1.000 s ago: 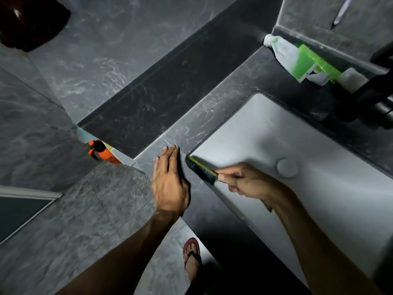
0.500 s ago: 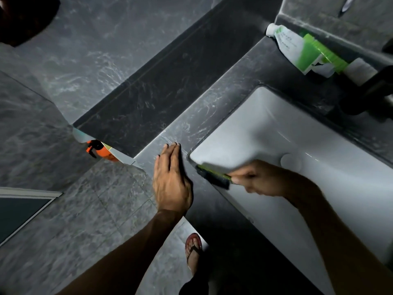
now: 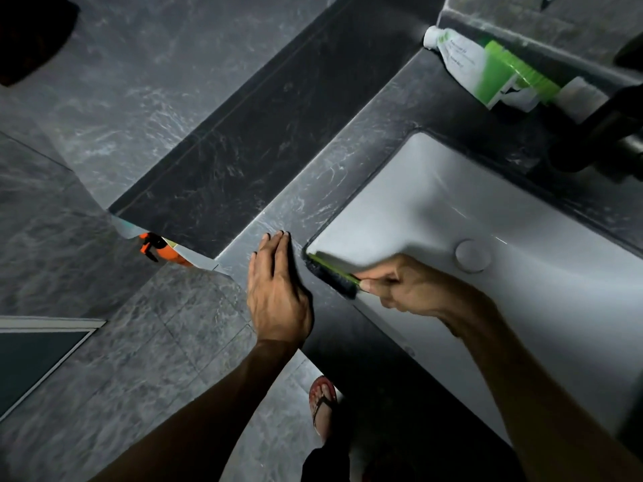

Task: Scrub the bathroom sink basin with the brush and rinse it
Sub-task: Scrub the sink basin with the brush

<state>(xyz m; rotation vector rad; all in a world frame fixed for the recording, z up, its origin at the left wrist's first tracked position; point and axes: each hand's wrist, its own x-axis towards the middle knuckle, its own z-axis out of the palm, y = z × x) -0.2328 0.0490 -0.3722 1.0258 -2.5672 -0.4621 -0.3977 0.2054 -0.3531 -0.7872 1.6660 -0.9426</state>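
My left hand (image 3: 278, 293) lies flat and open on the counter (image 3: 313, 189). My right hand (image 3: 403, 287) grips the brush (image 3: 332, 271), now pushed back into the basin's (image 3: 452, 196) near-left corner, so scrubbing continues; rinsing remains.

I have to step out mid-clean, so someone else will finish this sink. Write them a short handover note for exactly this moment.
Left hand: flat on the dark marbled stone counter, beside the basin's corner, holding nothing.
Right hand: gripping the green-backed, black-bristled scrub brush, bristles against the near-left corner of the white rectangular sink basin.
Round white drain stopper sits in the basin floor; black faucet at the back, no water visibly running.
Done: corner scrubbing under way.
Left: the rest of the basin, then rinsing.
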